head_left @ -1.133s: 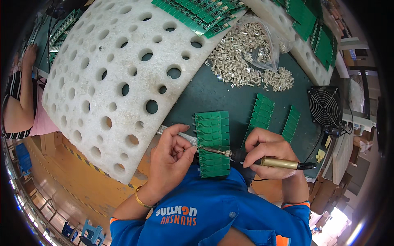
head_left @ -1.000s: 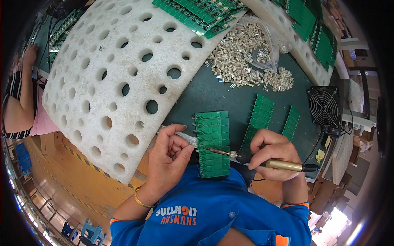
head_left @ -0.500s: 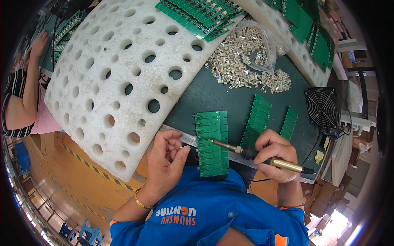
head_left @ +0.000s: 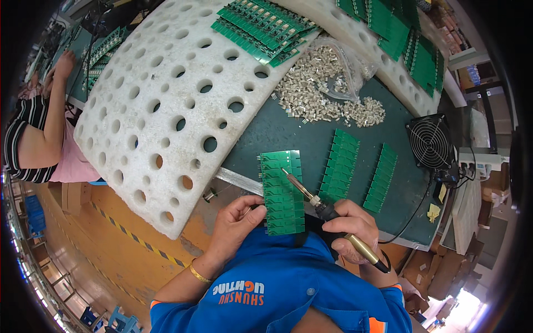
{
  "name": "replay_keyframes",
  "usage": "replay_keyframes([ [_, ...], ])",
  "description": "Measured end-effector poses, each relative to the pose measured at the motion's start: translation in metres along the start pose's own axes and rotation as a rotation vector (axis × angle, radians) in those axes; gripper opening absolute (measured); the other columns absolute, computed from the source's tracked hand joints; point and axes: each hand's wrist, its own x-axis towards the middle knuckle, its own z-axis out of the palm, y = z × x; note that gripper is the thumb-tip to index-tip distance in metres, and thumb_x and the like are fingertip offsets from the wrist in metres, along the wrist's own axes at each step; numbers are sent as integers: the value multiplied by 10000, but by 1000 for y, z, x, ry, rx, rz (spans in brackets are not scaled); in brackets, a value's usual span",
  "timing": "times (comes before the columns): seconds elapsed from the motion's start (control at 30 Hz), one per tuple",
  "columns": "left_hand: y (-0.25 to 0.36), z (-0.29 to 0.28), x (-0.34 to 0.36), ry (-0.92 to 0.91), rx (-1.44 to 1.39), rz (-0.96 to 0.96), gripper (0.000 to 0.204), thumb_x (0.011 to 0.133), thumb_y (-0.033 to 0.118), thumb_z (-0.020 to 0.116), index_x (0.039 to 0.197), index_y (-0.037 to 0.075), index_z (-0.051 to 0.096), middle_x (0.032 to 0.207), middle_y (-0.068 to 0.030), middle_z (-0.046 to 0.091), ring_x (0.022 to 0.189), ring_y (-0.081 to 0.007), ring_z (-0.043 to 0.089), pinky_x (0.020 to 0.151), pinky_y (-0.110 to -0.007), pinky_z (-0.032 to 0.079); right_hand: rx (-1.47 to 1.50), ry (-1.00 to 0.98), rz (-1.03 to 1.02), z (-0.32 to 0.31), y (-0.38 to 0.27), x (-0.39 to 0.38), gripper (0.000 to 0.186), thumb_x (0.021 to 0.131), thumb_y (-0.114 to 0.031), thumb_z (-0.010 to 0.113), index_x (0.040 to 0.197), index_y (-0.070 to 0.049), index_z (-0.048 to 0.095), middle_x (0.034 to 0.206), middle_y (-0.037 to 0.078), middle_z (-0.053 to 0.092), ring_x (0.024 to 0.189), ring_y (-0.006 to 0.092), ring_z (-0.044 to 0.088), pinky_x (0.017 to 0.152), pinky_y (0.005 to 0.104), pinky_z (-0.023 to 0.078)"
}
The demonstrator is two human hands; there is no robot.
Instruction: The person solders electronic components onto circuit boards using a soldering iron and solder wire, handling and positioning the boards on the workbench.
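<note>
A long green circuit board (head_left: 283, 191), with pins along its left side, lies upright before me, its near end past the table edge. My left hand (head_left: 239, 225) pinches this board's left edge between thumb and fingers; the fingertips are partly hidden there. My right hand (head_left: 358, 230) is closed around a soldering iron (head_left: 327, 213) with a brass-coloured handle. The iron's tip points up and left, over the board's upper part; whether it touches cannot be made out. Two more green board strips, one nearer (head_left: 338, 166) and one farther right (head_left: 381, 177), lie on the dark mat.
Small white connectors (head_left: 311, 83) are heaped beside a clear plastic bag (head_left: 347, 69). A white foam sheet with holes (head_left: 161, 116) carries stacked boards (head_left: 261, 28); more boards (head_left: 425, 66) lie at far right. A black fan (head_left: 430, 141) stands right. Another person's arm (head_left: 53, 116) shows left.
My left hand has moved right to the board's edge, and the thin wire it held no longer shows. The iron's tip has gone up the board, its handle tilting more steeply.
</note>
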Motion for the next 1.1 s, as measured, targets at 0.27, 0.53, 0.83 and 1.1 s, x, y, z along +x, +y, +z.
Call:
replay_keyframes([
  [0.27,-6,2,6,-53,38,35,248,887,149,762,1085,21,684,639,130,384,583,17,320,537,-174,292,-55,66,-124,3,7,-10,347,957,-346,647,1101,-31,643,795,123,568,645,243,548,526,340,425],
  [0.53,-7,0,6,-69,-6,2,174,903,92,730,1062,46,676,708,98,529,655,8,431,638,-173,379,-82,56,-73,4,4,-12,394,980,-427,590,1070,-44,613,784,114,601,686,252,563,572,339,442],
  [0.83,1,4,2,-16,6,15,135,899,119,736,1002,36,707,638,121,419,599,14,339,551,-180,286,-48,100,-122,4,7,-15,394,982,-419,592,1095,-41,595,829,136,610,728,239,606,632,345,493],
  [1.1,17,11,-6,-29,-1,13,114,909,100,722,987,21,697,661,114,453,615,16,366,579,-165,316,29,280,-175,10,13,-15,405,982,-412,589,1133,-36,577,869,150,605,724,245,590,615,344,499],
])
